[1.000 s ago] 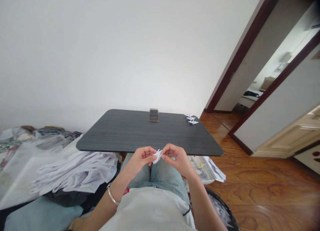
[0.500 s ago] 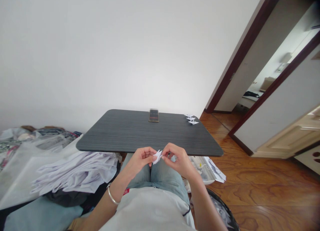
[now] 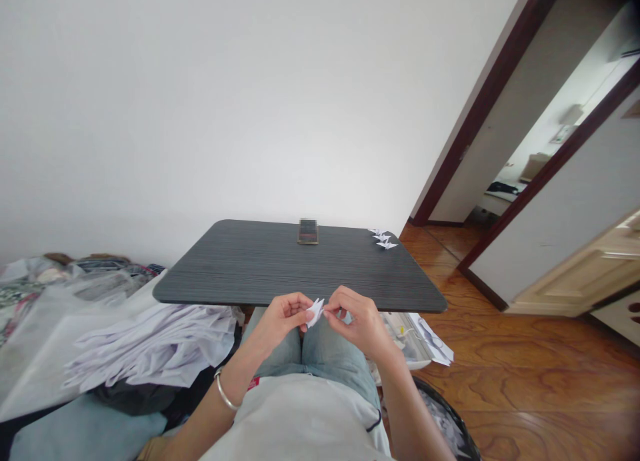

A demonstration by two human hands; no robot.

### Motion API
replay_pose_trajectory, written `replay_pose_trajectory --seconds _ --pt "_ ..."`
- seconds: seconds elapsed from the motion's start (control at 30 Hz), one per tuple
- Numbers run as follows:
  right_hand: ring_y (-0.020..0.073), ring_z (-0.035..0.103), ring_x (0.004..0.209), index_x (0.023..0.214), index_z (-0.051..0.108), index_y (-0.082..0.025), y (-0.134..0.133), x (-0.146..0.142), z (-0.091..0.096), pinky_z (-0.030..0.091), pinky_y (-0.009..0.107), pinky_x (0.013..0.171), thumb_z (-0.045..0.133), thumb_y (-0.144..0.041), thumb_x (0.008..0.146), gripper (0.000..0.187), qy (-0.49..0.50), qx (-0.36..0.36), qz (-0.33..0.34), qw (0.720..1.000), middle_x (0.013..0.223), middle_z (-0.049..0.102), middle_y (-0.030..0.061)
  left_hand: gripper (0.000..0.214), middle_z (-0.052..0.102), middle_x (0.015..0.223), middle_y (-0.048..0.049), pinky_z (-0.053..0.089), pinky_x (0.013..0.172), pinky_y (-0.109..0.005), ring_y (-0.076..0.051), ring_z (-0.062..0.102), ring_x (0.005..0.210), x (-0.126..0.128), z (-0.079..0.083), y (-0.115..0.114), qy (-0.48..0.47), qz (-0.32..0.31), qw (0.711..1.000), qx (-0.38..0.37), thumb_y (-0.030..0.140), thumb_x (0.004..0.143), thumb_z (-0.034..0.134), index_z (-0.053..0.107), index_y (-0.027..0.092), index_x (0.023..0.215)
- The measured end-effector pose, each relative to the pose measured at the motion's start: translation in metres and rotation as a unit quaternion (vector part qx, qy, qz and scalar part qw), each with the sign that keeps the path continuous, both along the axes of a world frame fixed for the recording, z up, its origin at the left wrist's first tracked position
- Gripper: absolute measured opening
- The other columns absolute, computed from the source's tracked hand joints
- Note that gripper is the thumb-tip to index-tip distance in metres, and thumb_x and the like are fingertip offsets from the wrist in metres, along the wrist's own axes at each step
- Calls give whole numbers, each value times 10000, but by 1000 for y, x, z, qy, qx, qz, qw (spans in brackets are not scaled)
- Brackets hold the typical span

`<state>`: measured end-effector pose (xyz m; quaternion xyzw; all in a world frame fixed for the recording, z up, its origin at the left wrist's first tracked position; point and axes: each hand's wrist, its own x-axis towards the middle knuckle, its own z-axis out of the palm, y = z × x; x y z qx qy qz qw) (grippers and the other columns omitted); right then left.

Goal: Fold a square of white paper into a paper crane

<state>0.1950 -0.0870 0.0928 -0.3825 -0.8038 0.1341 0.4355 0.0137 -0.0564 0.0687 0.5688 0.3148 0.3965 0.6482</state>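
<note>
Between my two hands, over my lap at the table's near edge, is a small white folded paper [image 3: 315, 312] with pointed tips. My left hand [image 3: 287, 318] pinches its left side between thumb and fingers. On the other side, the thumb and forefinger of my right hand [image 3: 354, 318] are closed on a narrow point of the same paper. At the far right corner of the dark table [image 3: 260, 264] stand several white folded paper cranes [image 3: 386, 245], close together in a row.
A phone-like device [image 3: 308, 232] rests at the table's back edge by the wall. To the left lies a heap of white cloth [image 3: 160, 344] and bags. Right of my legs are a white tray [image 3: 419, 354] and a black-rimmed bin [image 3: 445, 418] on the wooden floor.
Both hands stay in nearly the same place with the folded paper still held. The view has shifted very slightly.
</note>
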Motion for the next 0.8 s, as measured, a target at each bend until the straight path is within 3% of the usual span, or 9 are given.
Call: replay_pose_trajectory --seconds 0.17,0.33,0.5,0.8 --pt "142 535 613 745 606 -211 3 -4 -9 428 251 548 499 -124 806 150 17 46 -14 999 696 589 30 241 597 649 -7 416 531 -213 -93 495 550 1 4 -2 -16 18 1000 6 331 660 721 631 121 738" --pt "148 565 607 727 597 -216 3 -18 -17 448 245 507 514 -109 800 154 96 103 -43 989 699 630 42 256 594 627 -2 419 540 -219 -99 508 542 4 8 -5 -26 66 997 14 336 647 731 614 122 725" --pt "154 595 610 732 595 -225 -2 -31 -21 475 266 534 549 -97 790 148 194 105 -88 971 687 645 30 199 579 579 10 401 573 -218 -100 501 552 5 14 -10 -20 104 992 61 300 680 709 618 124 695" --pt "191 629 699 839 638 -238 -5 -32 -24 512 294 536 570 -148 798 120 243 89 -75 963 769 680 58 177 585 592 9 404 588 -225 -115 512 584 6 20 -16 -23 112 989 97 297 688 696 613 142 669"
